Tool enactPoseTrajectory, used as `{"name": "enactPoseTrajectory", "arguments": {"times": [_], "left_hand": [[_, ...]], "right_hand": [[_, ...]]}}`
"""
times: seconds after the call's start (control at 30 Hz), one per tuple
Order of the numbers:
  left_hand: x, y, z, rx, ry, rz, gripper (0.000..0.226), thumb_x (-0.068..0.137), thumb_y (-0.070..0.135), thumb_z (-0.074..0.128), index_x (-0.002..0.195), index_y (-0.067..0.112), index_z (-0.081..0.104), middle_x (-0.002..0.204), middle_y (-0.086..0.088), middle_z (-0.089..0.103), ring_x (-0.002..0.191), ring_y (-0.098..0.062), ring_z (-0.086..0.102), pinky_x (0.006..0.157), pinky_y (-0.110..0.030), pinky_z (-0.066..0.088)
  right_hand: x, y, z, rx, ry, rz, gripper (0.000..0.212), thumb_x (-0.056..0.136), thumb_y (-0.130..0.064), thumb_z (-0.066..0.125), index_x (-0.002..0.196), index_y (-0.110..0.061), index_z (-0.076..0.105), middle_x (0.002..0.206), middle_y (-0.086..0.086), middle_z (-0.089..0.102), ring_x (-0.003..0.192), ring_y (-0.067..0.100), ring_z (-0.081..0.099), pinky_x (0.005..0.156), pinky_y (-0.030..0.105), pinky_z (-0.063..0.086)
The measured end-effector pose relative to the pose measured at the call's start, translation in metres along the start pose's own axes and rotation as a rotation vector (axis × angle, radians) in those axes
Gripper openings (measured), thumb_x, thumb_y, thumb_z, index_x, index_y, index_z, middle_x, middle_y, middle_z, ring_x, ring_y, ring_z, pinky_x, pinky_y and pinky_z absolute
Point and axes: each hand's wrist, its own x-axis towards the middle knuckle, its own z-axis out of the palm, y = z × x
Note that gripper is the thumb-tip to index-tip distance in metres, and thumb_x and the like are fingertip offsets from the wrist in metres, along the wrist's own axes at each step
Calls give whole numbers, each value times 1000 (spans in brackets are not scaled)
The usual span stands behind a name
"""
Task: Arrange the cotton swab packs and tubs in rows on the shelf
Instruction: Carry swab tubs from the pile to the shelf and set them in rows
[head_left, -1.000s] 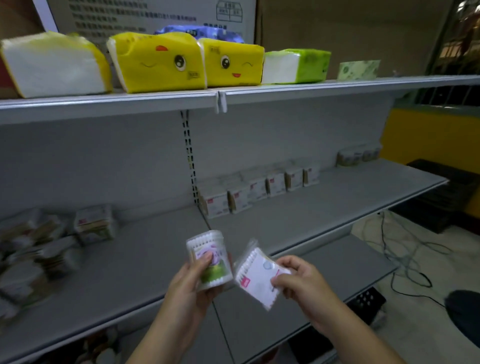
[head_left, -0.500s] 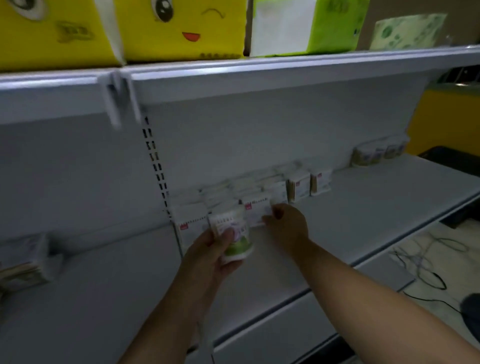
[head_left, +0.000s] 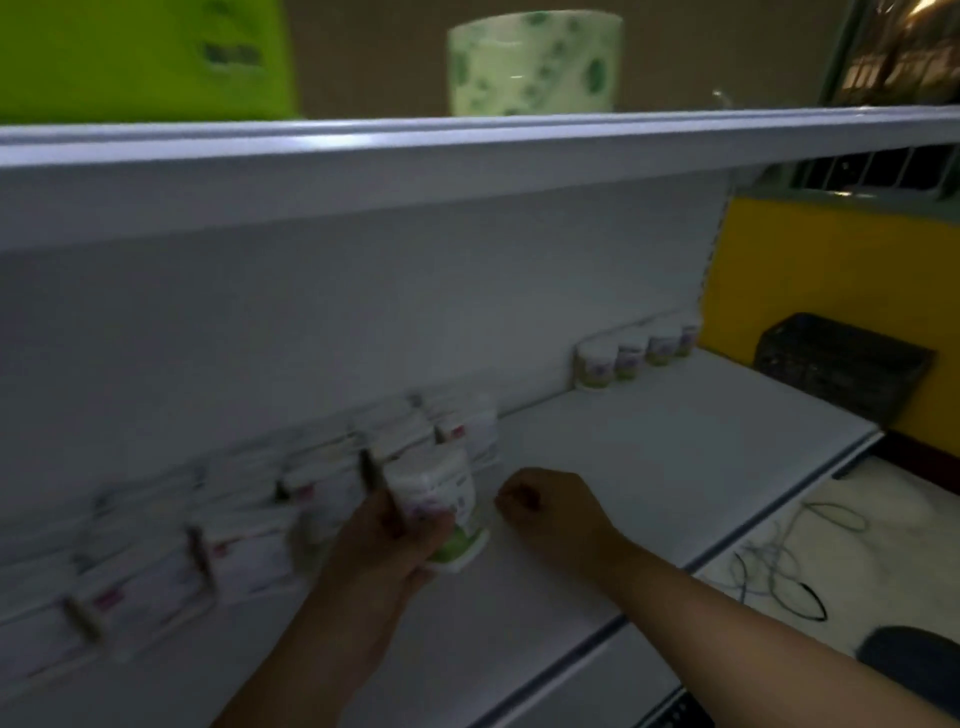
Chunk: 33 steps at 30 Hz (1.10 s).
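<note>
My left hand (head_left: 387, 540) grips a round cotton swab tub (head_left: 441, 506) with a green base, held just above the grey shelf (head_left: 649, 467). Right of it, my right hand (head_left: 545, 506) hovers over the shelf with its fingers curled and nothing in them. A blurred row of flat white swab packs (head_left: 322, 483) with red marks leans along the back panel from the left to the middle. Several matching tubs (head_left: 631, 356) stand in a row at the back right corner.
An upper shelf (head_left: 467, 150) overhangs close above, carrying a green tissue pack (head_left: 140, 57) and a patterned paper roll (head_left: 535, 62). A dark crate (head_left: 841, 364) sits past the shelf's right end before a yellow wall. Cables (head_left: 779, 561) lie on the floor below.
The flat pack has left my right hand and now stands at the end of the pack row. My view has shifted right and closer; the left hand still carries the tub.
</note>
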Motion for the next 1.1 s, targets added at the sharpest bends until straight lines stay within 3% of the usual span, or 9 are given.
{"name": "enactPoseTrajectory", "arguments": {"times": [0.13, 0.23, 0.33, 0.43, 0.57, 0.9, 1.03, 1.1], "left_hand": [[63, -41, 87, 105, 85, 91, 47, 53, 8, 73, 98, 11, 63, 88, -4, 74, 75, -9, 69, 61, -19, 54], [113, -63, 126, 229, 152, 124, 50, 53, 0, 83, 95, 16, 62, 86, 2, 72, 73, -9, 66, 55, -14, 51], [156, -79, 151, 312, 304, 183, 49, 66, 2, 81, 111, 4, 60, 91, 0, 65, 77, -11, 60, 58, -13, 50], [189, -89, 162, 438, 399, 217, 62, 61, 25, 83, 112, -1, 60, 93, -7, 66, 83, -20, 62, 70, -30, 52], [220, -103, 163, 482, 497, 205, 55, 69, 1, 80, 119, 2, 57, 111, -16, 66, 103, -30, 63, 92, -51, 50], [234, -111, 176, 656, 603, 232, 64, 74, 23, 79, 132, 19, 52, 128, -3, 60, 116, -19, 57, 100, -35, 44], [236, -108, 180, 682, 624, 191, 66, 73, 22, 80, 132, 16, 53, 128, -5, 60, 118, -21, 56, 100, -34, 44], [237, -104, 180, 655, 597, 159, 61, 71, 15, 81, 127, 8, 57, 122, -9, 63, 112, -22, 59, 91, -29, 47]], "right_hand": [[32, 80, -84, -141, 41, 128, 16, 90, -28, 52, 88, -20, 66, 92, -2, 66, 85, 15, 60, 71, 23, 43], [50, 128, -127, -264, 85, 192, 16, 92, -27, 46, 86, -21, 60, 92, 0, 64, 88, 19, 60, 70, 25, 41], [74, 149, -143, -355, 94, 187, 18, 92, -28, 45, 94, -20, 61, 100, 3, 65, 93, 22, 60, 72, 25, 40], [93, 152, -138, -451, 122, 160, 22, 93, -30, 41, 98, -19, 59, 99, 5, 65, 92, 25, 61, 70, 27, 39], [97, 163, -135, -397, 151, 107, 20, 92, -33, 42, 94, -21, 57, 91, 2, 66, 84, 22, 61, 70, 27, 44], [105, 174, -129, -437, 203, 62, 18, 90, -36, 41, 91, -24, 54, 84, -2, 63, 78, 19, 60, 60, 25, 35], [105, 175, -130, -415, 190, 73, 17, 89, -37, 42, 92, -26, 55, 86, -4, 63, 81, 18, 60, 61, 25, 34], [105, 175, -131, -395, 174, 95, 17, 89, -36, 43, 92, -26, 56, 88, -4, 64, 82, 18, 60, 63, 25, 37]]}}
